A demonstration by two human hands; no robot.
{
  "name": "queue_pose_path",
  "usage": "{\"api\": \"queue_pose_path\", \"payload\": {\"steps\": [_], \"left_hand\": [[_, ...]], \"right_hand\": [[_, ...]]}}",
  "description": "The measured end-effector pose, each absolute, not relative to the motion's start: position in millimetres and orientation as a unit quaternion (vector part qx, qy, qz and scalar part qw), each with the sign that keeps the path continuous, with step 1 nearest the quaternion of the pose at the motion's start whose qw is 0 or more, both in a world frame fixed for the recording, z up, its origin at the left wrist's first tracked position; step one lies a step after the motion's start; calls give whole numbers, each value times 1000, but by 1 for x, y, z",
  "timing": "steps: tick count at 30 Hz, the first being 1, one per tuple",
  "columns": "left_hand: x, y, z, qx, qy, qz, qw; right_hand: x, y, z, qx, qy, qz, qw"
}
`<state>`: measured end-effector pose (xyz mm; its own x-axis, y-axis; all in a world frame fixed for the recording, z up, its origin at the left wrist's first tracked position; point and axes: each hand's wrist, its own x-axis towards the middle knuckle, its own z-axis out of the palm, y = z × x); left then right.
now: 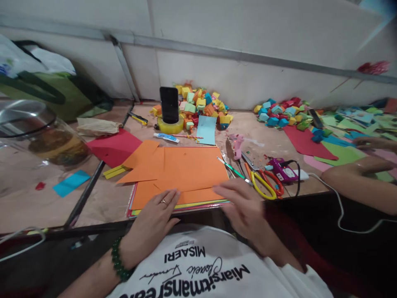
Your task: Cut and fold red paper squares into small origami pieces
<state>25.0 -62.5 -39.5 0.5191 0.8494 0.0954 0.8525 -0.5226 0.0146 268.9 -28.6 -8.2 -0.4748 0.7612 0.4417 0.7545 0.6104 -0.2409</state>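
Note:
My left hand (158, 213) lies on the front edge of an orange paper sheet (192, 167), fingers stretched out flat. A narrow strip (198, 195) runs along the sheet's front edge, between my two hands. My right hand (243, 207) is over the sheet's front right corner, slightly blurred, its fingers reaching left with nothing visible in them. Under the orange sheet lies a stack of coloured paper (139, 212), its yellow, blue and red edges showing. A green and white pen-like tool (234, 169) rests across the sheet's right edge.
Scissors with yellow and red handles (263, 186), a pink glue gun (237, 145) and a purple power adapter (283, 170) lie right. Behind stand a phone (169, 104) on a tape roll (170, 125) and piles of paper cubes (198, 103). A glass jar (52, 140) stands left; another person's arm (359, 182) reaches in right.

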Motion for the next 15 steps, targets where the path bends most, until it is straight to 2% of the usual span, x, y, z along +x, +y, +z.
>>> {"api": "queue_pose_path", "payload": {"steps": [4, 7, 11, 15], "left_hand": [[29, -60, -41, -869, -492, -45, 26], [30, -60, -40, -866, -497, -54, 24], [26, -61, -38, -862, -502, -70, 9], [22, -64, -41, -856, -511, -79, 15]], "right_hand": [[245, -12, -30, -334, -921, 59, 190], [251, -9, -53, -382, -909, 70, 152], [287, -15, -70, -469, -867, 36, 164], [316, -19, -68, -522, -826, -1, 210]]}}
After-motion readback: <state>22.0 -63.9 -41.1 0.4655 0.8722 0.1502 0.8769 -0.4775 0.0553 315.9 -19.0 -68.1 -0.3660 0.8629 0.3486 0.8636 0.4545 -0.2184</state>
